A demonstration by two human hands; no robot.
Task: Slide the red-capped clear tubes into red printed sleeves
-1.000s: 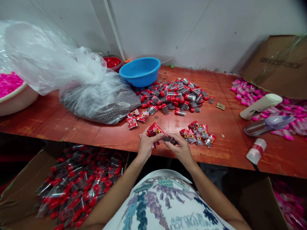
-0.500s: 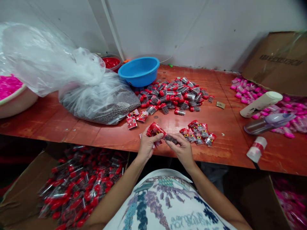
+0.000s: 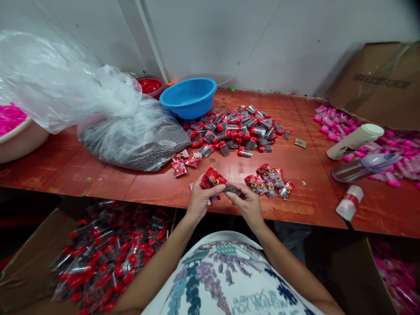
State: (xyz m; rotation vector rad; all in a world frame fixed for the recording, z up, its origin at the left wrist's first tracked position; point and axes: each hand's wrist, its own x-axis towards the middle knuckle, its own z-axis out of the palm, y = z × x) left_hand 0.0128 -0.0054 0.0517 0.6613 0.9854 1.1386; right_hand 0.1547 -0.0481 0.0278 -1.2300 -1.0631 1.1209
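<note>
My left hand (image 3: 198,200) is closed on a red printed packet (image 3: 212,177), thumb on top. More packet edges show below its fingers, partly hidden. My right hand (image 3: 248,204) pinches a small clear container with dark contents (image 3: 232,189), which meets the packet's right end. Whether it is inside the packet I cannot tell. Just right of my hands lies a small pile of filled red packets (image 3: 271,178). Several flat red packets (image 3: 179,168) rest on the table to the left. Behind them is a heap of red-capped clear containers (image 3: 241,131) with dark contents.
A blue basin (image 3: 188,98) stands at the back beside a plastic bag of dark beads (image 3: 138,140). To the right are pink pieces (image 3: 337,122), a pale cylinder (image 3: 356,141), a bag sealer-like tool (image 3: 364,167) and a cardboard box (image 3: 374,87). Below left, a carton (image 3: 29,262) holds red-capped containers.
The view has shifted slightly. Both hands keep nearly the same position, and the container sits a little closer against the packet.
</note>
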